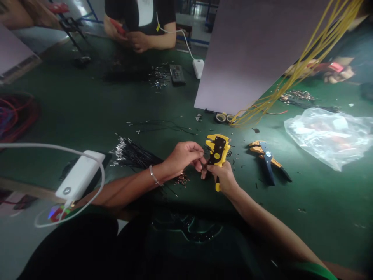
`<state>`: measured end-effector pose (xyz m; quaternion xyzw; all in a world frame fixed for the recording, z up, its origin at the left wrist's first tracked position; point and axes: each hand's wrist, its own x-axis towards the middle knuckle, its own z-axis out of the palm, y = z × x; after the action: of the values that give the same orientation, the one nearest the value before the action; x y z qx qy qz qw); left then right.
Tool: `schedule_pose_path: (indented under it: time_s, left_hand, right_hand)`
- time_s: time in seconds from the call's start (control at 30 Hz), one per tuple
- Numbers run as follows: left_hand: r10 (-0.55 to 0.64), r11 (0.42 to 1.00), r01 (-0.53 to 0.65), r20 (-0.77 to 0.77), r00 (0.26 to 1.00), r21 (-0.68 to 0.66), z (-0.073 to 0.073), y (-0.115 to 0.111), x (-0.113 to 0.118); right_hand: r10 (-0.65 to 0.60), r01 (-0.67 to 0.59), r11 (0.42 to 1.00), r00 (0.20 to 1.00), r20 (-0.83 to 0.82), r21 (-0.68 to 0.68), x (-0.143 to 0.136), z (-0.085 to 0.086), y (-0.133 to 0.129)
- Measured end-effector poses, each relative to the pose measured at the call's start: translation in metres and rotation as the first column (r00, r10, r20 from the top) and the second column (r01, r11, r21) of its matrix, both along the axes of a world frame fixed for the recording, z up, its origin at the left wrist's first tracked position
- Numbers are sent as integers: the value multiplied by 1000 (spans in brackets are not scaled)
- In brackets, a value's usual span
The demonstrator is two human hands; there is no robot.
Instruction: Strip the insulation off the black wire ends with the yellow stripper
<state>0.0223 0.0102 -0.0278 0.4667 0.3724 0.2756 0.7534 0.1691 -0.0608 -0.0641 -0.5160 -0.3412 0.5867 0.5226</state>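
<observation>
Upright in my right hand (225,177) is a yellow and black wire stripper (218,149), with my fingers wrapped round its handles. My left hand (186,155) is just left of the tool, thumb and fingertips pinched together. What lies in that pinch, if anything, is too small to make out. Under my left forearm runs a bundle of black wires (136,153), silvery tips at its left end and coppery ends near my left wrist. Small dark scraps are scattered around the stripper's head.
A second wire stripper (266,159), blue and orange, lies at right near a clear plastic bag (329,134). Yellow wires (291,85) hang beside a pale panel (247,54). Tape rolls (221,117) sit below it. A white power strip (80,175) is at left. Co-workers' hands (138,41) work across the table.
</observation>
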Motion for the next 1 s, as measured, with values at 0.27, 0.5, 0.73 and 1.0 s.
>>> schedule_pose_path:
  time_s: [0.27, 0.5, 0.73, 1.0]
  left_hand:
    - [34, 999, -34, -38, 999, 8, 5, 1, -2]
    - [88, 991, -82, -56, 995, 110, 2, 2, -2]
    - [122, 982, -108, -82, 989, 157, 1, 3, -5]
    - [196, 919, -68, -299, 934, 389, -7, 42, -7]
  right_hand:
    - [24, -26, 999, 998, -49, -34, 2, 1, 1]
    - [69, -71, 997, 994, -82, -23, 5, 6, 0]
    - [74, -79, 996, 993, -97, -51, 6, 10, 0]
    - [54, -73, 995, 961, -272, -63, 9, -1, 4]
